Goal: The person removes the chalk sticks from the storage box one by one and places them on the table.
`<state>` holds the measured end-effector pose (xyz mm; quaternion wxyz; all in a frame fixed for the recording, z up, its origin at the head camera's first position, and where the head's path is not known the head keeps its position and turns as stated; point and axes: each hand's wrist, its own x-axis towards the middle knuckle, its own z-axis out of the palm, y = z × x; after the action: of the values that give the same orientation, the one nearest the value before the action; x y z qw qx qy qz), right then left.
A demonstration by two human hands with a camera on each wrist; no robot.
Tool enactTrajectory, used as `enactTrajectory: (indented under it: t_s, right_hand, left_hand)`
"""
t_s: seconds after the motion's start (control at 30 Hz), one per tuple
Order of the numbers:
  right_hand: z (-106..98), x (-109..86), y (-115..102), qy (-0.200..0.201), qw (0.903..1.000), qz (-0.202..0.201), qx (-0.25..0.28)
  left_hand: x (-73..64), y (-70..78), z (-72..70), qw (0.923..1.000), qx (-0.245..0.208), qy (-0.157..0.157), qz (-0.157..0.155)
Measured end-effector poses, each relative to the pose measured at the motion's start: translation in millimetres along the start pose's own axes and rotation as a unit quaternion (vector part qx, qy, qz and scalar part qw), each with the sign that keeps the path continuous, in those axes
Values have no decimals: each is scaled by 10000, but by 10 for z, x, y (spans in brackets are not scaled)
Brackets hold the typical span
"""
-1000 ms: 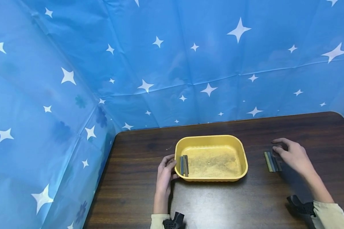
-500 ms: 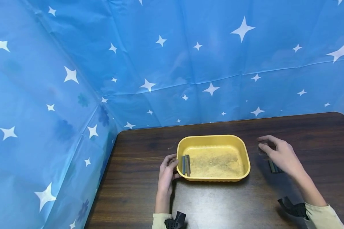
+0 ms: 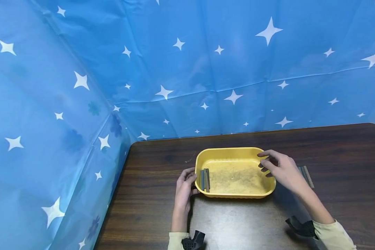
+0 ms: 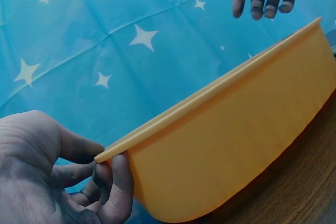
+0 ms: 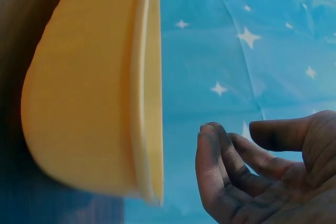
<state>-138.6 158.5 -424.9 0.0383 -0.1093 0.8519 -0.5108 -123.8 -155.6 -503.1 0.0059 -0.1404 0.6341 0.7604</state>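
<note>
My left hand (image 3: 185, 187) pinches the left rim of a yellow plastic tub (image 3: 234, 196), thumb on the lip and fingers curled below it in the left wrist view. Three thin, dull-coloured sticks (image 3: 205, 180) lie side by side inside the tub at its left end. Over the tub's right rim hangs my right hand (image 3: 282, 170), its fingers loosely bent. In the right wrist view a gap shows between the thumb (image 5: 278, 134) and the fingers, with nothing visible in it. More such sticks (image 3: 307, 177) lie on the table right of the tub, partly hidden behind the right hand.
The dark wood table (image 3: 150, 173) has a rounded back edge against a blue curtain (image 3: 187, 69) with white stars. Another stretch of curtain runs along the left side. Each wrist wears a black strap (image 3: 193, 240) near a pale sleeve.
My right hand has moved left from beside the sticks on the table to over the tub's right rim. The left hand keeps its grip; the view has shifted slightly.
</note>
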Motion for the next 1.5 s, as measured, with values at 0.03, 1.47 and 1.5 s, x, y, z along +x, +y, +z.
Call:
enactTrajectory:
  t_s: [0.03, 1.47, 1.5]
  right_hand:
    - [31, 16, -12, -37, 10000, -21, 38]
    - [1144, 391, -285, -1075, 9939, -27, 245]
    - [1163, 394, -288, -1094, 9937, -23, 256]
  left_hand:
    - [0, -3, -2, 10000, -9, -5, -1]
    - [12, 5, -25, 10000, 9, -5, -75]
    - [11, 6, -26, 10000, 5, -6, -75]
